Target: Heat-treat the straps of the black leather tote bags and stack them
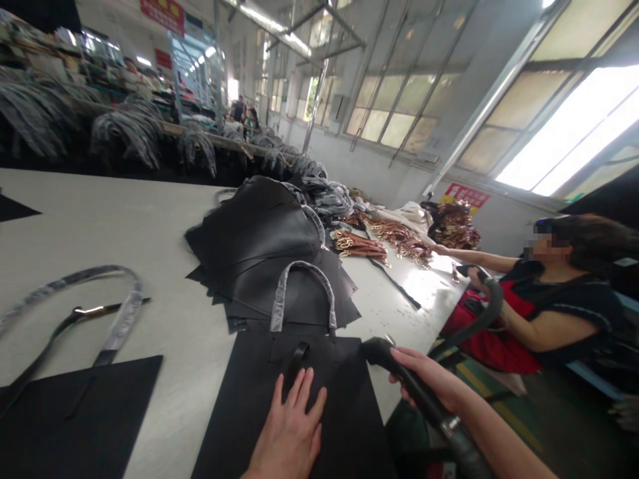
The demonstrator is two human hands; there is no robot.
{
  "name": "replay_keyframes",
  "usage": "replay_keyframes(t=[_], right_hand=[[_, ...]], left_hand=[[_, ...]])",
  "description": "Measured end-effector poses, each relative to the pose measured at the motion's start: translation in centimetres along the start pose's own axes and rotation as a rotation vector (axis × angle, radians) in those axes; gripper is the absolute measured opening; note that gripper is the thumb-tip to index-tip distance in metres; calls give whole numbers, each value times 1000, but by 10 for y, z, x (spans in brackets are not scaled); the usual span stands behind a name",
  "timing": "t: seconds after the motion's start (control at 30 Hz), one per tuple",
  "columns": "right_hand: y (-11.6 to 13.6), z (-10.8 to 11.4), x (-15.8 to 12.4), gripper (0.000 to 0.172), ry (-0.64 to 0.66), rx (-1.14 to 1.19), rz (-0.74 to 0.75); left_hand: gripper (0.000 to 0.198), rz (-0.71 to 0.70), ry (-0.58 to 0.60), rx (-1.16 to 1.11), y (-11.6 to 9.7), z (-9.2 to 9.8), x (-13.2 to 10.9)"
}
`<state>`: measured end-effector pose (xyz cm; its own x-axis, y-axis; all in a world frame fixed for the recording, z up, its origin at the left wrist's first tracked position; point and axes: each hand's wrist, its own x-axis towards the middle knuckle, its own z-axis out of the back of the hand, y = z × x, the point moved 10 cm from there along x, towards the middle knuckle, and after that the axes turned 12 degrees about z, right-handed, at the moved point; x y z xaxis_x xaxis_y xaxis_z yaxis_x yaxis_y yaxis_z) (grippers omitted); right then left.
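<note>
Where the left hand (292, 422) lies at 6 o'clock, palm down, fingers extended and slightly spread, a black bag panel (344, 406) sits beneath it, flat on the pale table (190, 372). Small black strap loop (301, 351) stands up by the fingertips; cannot tell whether they pinch it. Right hand (426, 376), between 4 and 5, wrapped around a black nozzle tool (419, 392), curved tip at the panel's upper right corner; contact unclear. Film-wrapped handle (278, 303) arches from the panel's top edge, toward 12. Second panel (84, 412) at 8, well apart, similar handle. Beyond, just off centre toward 9: fanned pile of black pieces (259, 233). Brown straps (362, 249) with gold-coloured clasps, bunched, off centre toward 3. Co-worker (549, 326) at 3, one hand gripping a black hose (492, 303), other arm stretched toward the straps. Farther: heap of wrapped handles (332, 199) near 12, draped bunches (127, 133) at 10, windows (372, 125) at 1.
</note>
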<state>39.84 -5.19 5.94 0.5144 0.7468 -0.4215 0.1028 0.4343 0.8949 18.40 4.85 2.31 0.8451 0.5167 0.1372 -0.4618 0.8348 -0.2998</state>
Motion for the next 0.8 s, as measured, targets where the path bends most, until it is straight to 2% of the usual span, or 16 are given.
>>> replay_keyframes(t=[0.1, 0.23, 0.47, 0.57, 0.7, 0.8], right_hand=[[-9, -7, 14, 34, 32, 28, -42], [-8, -10, 37, 35, 57, 44, -84], [-14, -2, 21, 30, 64, 37, -122], [-12, -12, 31, 29, 27, 44, -58], [15, -22, 50, 23, -72, 35, 136], [36, -14, 35, 23, -123, 32, 226]], left_hand=[[64, -19, -20, 14, 0, -1, -2], [63, -24, -40, 48, 0, 3, -2], [62, -19, -67, 55, -1, 6, -2], [60, -5, -72, 57, 0, 2, -3], [61, 33, -107, 79, 3, -1, -3], [56, 133, -140, 102, 11, 4, 1]])
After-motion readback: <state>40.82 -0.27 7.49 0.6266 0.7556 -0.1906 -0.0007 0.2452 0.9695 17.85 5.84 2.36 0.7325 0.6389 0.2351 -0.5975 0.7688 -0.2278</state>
